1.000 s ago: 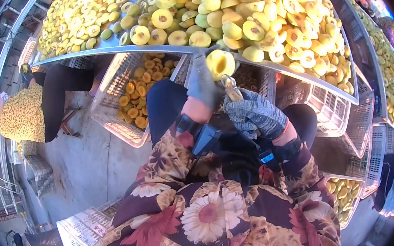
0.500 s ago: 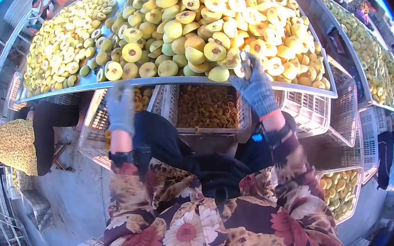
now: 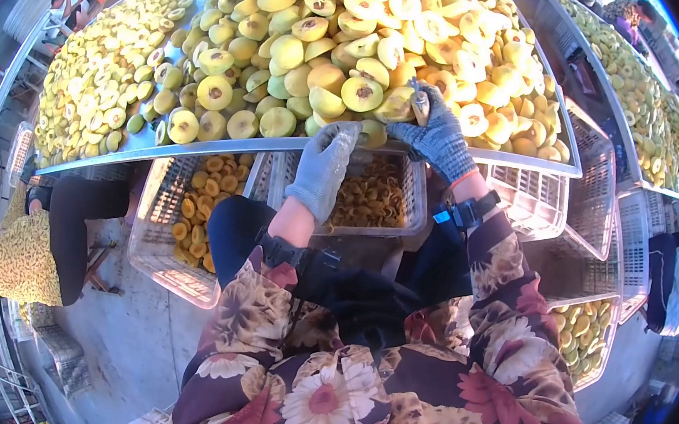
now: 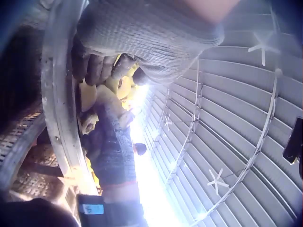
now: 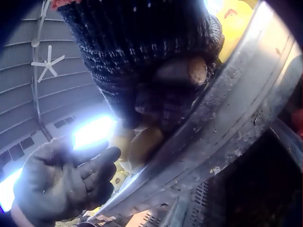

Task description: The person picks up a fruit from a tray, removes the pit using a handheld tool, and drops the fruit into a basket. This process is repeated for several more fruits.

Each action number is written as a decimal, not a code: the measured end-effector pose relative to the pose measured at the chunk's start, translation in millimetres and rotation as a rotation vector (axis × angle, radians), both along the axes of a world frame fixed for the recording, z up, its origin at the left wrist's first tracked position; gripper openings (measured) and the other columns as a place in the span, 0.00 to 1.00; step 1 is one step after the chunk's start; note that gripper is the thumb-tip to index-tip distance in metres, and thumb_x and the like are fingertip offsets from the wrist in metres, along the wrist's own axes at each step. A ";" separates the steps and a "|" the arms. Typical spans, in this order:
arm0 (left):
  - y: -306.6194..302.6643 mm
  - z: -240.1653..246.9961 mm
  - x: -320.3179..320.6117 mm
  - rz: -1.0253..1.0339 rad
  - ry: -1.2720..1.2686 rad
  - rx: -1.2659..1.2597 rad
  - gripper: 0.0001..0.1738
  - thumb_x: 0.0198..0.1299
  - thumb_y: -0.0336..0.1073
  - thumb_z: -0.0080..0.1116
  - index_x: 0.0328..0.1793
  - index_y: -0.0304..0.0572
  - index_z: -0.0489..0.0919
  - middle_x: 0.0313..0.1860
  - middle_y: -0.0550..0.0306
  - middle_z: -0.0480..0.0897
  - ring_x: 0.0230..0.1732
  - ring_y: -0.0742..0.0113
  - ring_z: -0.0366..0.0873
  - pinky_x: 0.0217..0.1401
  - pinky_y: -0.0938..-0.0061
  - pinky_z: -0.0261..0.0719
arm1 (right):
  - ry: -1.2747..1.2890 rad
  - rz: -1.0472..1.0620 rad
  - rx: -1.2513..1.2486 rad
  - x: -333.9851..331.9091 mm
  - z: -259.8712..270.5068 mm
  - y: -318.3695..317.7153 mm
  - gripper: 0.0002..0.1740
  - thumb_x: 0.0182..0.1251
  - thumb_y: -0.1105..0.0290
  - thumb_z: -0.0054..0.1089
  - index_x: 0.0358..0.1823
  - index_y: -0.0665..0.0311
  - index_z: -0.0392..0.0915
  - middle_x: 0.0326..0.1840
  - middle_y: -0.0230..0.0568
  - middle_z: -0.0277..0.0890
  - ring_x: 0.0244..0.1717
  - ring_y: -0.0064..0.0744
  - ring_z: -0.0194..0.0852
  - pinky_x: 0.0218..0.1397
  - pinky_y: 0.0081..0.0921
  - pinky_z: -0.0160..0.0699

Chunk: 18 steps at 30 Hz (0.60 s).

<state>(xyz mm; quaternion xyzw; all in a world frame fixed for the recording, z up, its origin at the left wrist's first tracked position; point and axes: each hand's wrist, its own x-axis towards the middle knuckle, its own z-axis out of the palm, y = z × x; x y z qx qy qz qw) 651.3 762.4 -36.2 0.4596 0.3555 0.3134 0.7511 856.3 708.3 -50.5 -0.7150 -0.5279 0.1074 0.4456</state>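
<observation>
Fruit halves point(image 3: 361, 94) lie heaped on the metal-rimmed table point(image 3: 521, 161), up to its near edge; many show dark centres. Below that edge, the left crate point(image 3: 218, 289) holds orange halves and the middle crate point(image 3: 418, 200) brown, curled pieces. Judged from this, your work is partly done, with the large heap left to handle. Your right hand point(image 3: 441, 144) grips a tool point(image 3: 421, 106) at the near edge; whether it touches fruit, cannot tell. Your left hand point(image 3: 321, 170) is beside that edge, fingers loosely bent, no fruit visible in it. Right wrist view: the handle end point(image 5: 197, 71) and your left palm, both hidden from the head view. Head view alone: the crates' contents, clearly.
</observation>
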 end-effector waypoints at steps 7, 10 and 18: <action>-12.9 17.1 19.3 -0.303 -0.180 -0.217 0.37 0.69 0.64 0.32 0.59 0.36 0.73 0.37 0.55 0.82 0.26 0.71 0.75 0.29 0.79 0.71 | 0.656 0.254 0.136 -21.1 21.8 -58.2 0.43 0.50 0.70 0.75 0.67 0.58 0.61 0.46 0.30 0.77 0.20 0.13 0.65 0.20 0.15 0.67; -14.4 2.5 9.9 -0.435 -0.325 0.044 0.38 0.70 0.65 0.32 0.61 0.34 0.71 0.45 0.52 0.81 0.33 0.69 0.77 0.34 0.77 0.75 | 0.754 0.344 0.082 -30.5 13.0 -68.3 0.43 0.51 0.70 0.75 0.68 0.59 0.61 0.49 0.30 0.76 0.22 0.14 0.66 0.21 0.14 0.68; -30.5 10.7 -8.7 -0.229 -0.484 -0.239 0.30 0.71 0.58 0.39 0.62 0.40 0.68 0.51 0.51 0.79 0.40 0.64 0.78 0.38 0.71 0.78 | 0.660 0.228 0.003 -59.6 24.5 -76.3 0.44 0.50 0.67 0.75 0.68 0.63 0.60 0.41 0.35 0.76 0.23 0.16 0.67 0.25 0.18 0.73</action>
